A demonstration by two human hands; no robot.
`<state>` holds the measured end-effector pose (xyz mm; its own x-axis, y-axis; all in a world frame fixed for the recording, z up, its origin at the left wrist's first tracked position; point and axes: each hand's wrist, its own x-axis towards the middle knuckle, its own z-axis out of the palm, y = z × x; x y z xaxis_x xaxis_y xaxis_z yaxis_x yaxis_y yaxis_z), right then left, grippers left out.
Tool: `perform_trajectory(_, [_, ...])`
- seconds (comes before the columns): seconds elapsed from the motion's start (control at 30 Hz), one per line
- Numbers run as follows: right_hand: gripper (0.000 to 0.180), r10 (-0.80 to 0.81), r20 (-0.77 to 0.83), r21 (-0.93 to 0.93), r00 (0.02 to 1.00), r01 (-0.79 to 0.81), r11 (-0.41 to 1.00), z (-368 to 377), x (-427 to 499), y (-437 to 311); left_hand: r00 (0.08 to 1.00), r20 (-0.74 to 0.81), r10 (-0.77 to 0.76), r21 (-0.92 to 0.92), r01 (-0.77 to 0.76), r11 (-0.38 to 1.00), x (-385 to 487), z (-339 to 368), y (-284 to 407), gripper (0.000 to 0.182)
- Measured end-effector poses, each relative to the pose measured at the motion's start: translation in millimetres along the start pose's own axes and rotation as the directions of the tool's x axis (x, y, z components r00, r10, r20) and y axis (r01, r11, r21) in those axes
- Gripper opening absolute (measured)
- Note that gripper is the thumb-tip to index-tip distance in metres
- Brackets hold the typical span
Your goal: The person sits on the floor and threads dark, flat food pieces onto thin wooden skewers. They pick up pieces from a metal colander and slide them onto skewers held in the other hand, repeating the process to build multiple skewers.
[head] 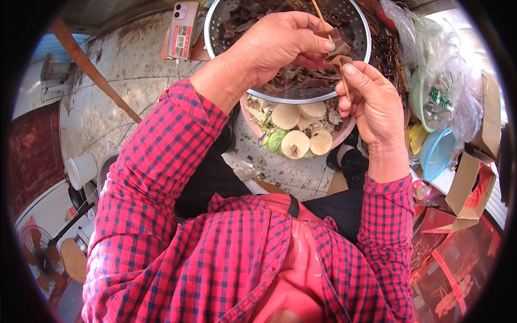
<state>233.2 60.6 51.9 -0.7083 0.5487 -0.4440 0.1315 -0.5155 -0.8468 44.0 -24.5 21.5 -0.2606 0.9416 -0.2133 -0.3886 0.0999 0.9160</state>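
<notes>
Between my hands, pieces of brown wood ear fungus [338, 47] are threaded on a thin bamboo skewer [319, 14], which slants from upper left to lower right. My left hand [282, 44] pinches the fungus and the skewer between thumb and fingers. Lower down, my right hand [373, 97] grips the skewer near its lower end, thumb close to the fungus. Beneath both hands is a perforated metal colander [299, 98] that holds many loose pieces of dark fungus [313, 80]; my left hand and wrist hide part of it.
Below the colander, a pinkish basin [343, 135] contains pale round slices [295, 144] and green leaf scraps. Skewered fungus [387, 52] lies right of the colander. Farther right are plastic bags [456, 68], a blue basket [438, 153] and an opened cardboard box [464, 194]. A phone [181, 34] lies at upper left.
</notes>
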Motion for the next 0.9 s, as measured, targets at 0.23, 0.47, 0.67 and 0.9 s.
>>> perform_trajectory(0.23, [0.014, -0.015, 0.012, -0.095, 1.000, 0.016, 0.995, -0.9, 2.0, 0.1, 0.997, -0.066, -0.031, -0.063, 0.027, 0.998, -0.7, -3.2, 8.9, 0.027])
perform_trajectory(0.47, [0.014, 0.002, 0.046, -0.147, 0.999, 0.005, 0.989, -2.7, -0.3, -1.3, 0.989, -0.039, -0.143, -0.182, 0.134, 0.974, -5.5, -5.5, 21.5, 0.028])
perform_trajectory(0.67, [0.017, -0.010, -0.001, -0.109, 1.000, 0.010, 0.994, 1.6, -1.2, 0.2, 0.988, -0.003, -0.152, -0.203, 0.148, 0.968, -4.6, -5.4, 17.2, 0.026])
perform_trajectory(0.9, [0.016, 0.008, 0.060, -0.132, 0.998, 0.000, 0.991, 2.9, 1.7, 4.9, 1.000, -0.023, 0.010, 0.031, -0.010, 0.999, -1.8, 0.4, -0.2, 0.026])
